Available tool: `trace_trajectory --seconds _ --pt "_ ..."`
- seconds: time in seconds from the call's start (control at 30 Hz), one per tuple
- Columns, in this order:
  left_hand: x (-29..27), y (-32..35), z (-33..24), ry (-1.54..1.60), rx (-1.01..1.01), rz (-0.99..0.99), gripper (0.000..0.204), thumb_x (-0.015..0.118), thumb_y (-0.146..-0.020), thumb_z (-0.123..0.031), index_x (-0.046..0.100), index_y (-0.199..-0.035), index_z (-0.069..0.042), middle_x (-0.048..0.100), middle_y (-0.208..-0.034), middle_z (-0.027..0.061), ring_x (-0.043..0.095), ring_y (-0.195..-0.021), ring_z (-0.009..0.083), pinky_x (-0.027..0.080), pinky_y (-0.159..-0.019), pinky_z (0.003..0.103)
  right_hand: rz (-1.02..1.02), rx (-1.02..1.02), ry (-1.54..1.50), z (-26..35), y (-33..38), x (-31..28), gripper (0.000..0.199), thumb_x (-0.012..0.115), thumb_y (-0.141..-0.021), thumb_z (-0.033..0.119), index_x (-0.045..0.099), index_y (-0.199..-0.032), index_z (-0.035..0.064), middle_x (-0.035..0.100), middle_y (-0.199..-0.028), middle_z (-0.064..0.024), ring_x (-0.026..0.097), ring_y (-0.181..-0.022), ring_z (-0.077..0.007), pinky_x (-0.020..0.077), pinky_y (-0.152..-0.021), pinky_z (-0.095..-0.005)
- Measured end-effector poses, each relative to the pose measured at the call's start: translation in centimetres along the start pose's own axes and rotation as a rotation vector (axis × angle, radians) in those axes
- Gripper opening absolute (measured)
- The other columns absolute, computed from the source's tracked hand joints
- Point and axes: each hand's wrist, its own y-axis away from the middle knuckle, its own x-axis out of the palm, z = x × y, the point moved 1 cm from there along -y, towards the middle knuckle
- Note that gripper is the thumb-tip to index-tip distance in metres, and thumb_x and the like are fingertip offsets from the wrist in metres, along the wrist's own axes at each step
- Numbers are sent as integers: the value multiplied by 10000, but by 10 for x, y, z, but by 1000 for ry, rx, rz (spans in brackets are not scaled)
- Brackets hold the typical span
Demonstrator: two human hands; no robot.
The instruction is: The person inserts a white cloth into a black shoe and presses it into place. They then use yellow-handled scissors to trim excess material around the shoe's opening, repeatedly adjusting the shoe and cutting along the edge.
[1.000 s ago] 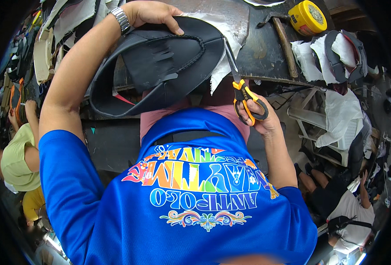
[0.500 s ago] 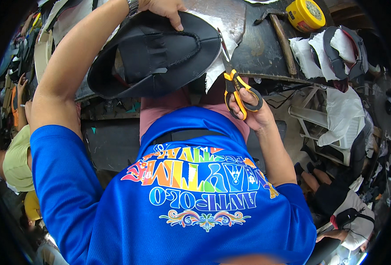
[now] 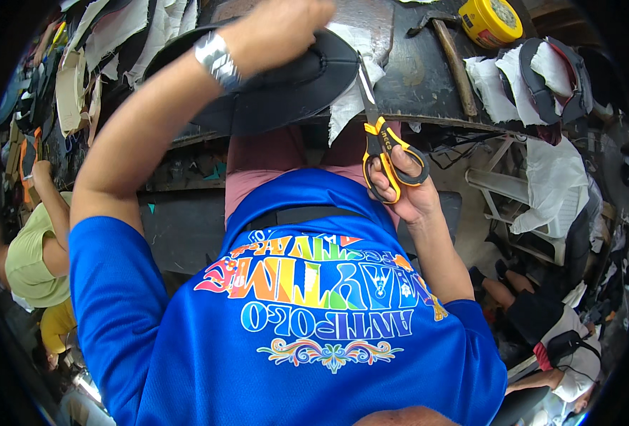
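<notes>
Scissors (image 3: 382, 138), orange-handled steel, gripped by right hand (image 3: 407, 192); left hand (image 3: 275, 28) clasps black curved leather piece (image 3: 286, 92).

Left arm extended up and forward, forearm bare, wrist banded; left hand (image 3: 280, 28) lies palm-down, fingers curled, blurred. Right arm bent at the elbow, close to the torso; right hand (image 3: 407, 190) closed, fingers through handle loops, thumb uppermost.

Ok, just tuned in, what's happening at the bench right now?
A person in a blue shirt sits at a dark, cluttered workbench. The left hand presses on a black sandal-shaped sole piece. The right hand grips yellow-handled scissors, blades pointing up at the white lining along the sole's edge. A hammer and a yellow tape roll lie further back.
</notes>
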Motion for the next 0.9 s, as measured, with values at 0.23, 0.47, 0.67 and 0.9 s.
trace_trajectory --seconds 0.23,0.47,0.67,0.9 --pt "21 72 -67 97 20 -92 904 846 -696 -340 410 -1469 -165 487 -1375 123 430 -1331 326 283 -1148 547 -31 7 46 -6 2 4 437 658 -938 440 579 -1022 18 606 -762 -91 558 -603 -137 462 -552 -245" --pt "23 67 -46 14 8 -1 1096 889 -609 -266 303 -1534 -210 430 -1477 106 369 -1411 300 227 -1181 567 -44 15 98 -1 -6 0 472 630 -947 469 595 -1021 5 597 -774 -96 562 -607 -138 465 -579 -248" --pt "22 71 -49 70 16 -36 994 847 -626 -176 355 -1487 -105 429 -1494 161 377 -1406 312 234 -1167 565 -50 -16 -31 -13 -6 6 474 551 -989 497 596 -991 25 575 -745 -55 516 -550 -94 426 -596 -256" --pt "27 78 -68 98 0 -165 806 657 -696 -18 380 -1451 40 439 -1460 192 383 -1394 344 263 -1167 522 81 43 -198 -12 2 22 538 510 -984 568 579 -997 35 547 -722 -23 470 -502 -60 362 -594 -242"
